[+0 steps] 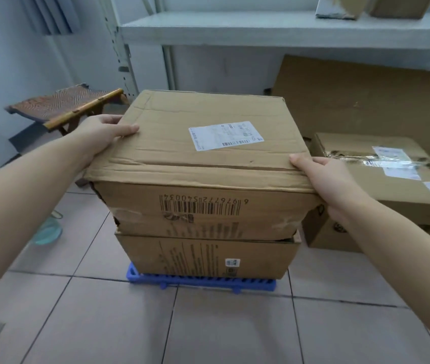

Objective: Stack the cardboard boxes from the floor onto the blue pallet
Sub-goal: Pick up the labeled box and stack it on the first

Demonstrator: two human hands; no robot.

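Note:
A worn cardboard box (203, 158) with a white shipping label and a printed barcode rests on top of a lower cardboard box (206, 256). That lower box stands on the blue pallet (200, 281), of which only the front edge shows. My left hand (103, 134) grips the top box's left edge, thumb on the lid. My right hand (324, 182) grips its right front corner. Another cardboard box (387, 195) with tape and labels stands on the floor to the right.
A folding stool (64, 106) stands at the back left beside a white wall. A metal shelf (274, 30) with parcels runs overhead. A large flat cardboard sheet (366, 98) leans behind the floor box. A greenish object (48, 231) lies on the tiled floor at left.

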